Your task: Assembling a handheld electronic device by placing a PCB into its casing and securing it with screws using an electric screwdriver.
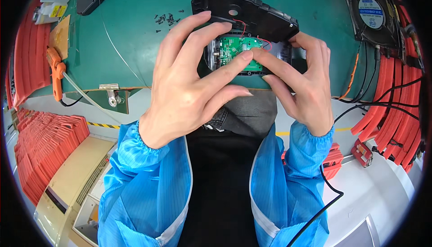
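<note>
A black plastic casing lies opened at the bench's front edge. Its lower half holds a green circuit board, and its black cover is tilted up behind, with thin red wires running between. My left hand has its fingers spread: two fingertips touch the cover's left part, the index tip is over the board and the thumb is apart. My right hand grips the cover's right end with its rear fingers, partly hidden, while its index finger reaches to the board beside my left index tip. Its thumb is by the casing's near edge.
Loose black screws lie on the green mat. An orange glue gun and a metal clip are at left. A square black fan stands at right near cables. Red foam strips are stacked on both sides.
</note>
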A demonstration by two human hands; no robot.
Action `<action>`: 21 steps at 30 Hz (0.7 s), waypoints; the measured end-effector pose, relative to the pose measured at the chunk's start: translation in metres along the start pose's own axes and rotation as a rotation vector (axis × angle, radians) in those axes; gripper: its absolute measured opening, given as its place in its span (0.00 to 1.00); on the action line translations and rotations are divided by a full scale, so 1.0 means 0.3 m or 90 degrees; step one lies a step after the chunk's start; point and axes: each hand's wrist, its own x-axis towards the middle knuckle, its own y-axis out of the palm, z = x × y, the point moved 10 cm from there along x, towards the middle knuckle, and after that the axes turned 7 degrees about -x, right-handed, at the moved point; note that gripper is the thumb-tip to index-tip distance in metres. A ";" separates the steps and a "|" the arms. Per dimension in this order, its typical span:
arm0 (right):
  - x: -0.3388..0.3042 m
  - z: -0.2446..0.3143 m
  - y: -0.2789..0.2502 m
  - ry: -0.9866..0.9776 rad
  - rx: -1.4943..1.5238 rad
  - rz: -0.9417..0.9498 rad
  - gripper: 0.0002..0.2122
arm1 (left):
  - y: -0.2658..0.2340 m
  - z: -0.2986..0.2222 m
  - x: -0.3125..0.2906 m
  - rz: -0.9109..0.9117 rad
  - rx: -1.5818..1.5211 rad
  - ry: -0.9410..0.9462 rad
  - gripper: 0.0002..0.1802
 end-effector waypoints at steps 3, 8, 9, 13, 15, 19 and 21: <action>-0.005 -0.005 -0.008 -0.004 0.005 0.011 0.21 | 0.010 -0.002 -0.004 -0.012 0.009 0.013 0.29; 0.034 -0.028 -0.089 0.027 0.129 0.033 0.16 | 0.009 0.018 -0.014 -0.031 -0.029 0.010 0.29; 0.036 -0.051 -0.128 0.058 0.188 0.024 0.15 | 0.012 0.010 -0.009 -0.033 -0.034 0.014 0.28; 0.102 -0.184 -0.377 0.156 0.236 -0.369 0.09 | 0.005 -0.003 -0.015 -0.053 -0.031 0.019 0.27; 0.164 -0.252 -0.445 0.180 0.270 -0.543 0.13 | -0.001 -0.007 -0.017 -0.058 -0.033 0.018 0.26; 0.392 -0.348 -0.419 0.266 0.046 -0.579 0.20 | -0.010 -0.010 -0.011 -0.065 -0.045 0.018 0.25; 0.505 -0.354 -0.338 0.203 0.204 -0.454 0.26 | -0.017 -0.001 -0.017 -0.085 -0.048 0.019 0.25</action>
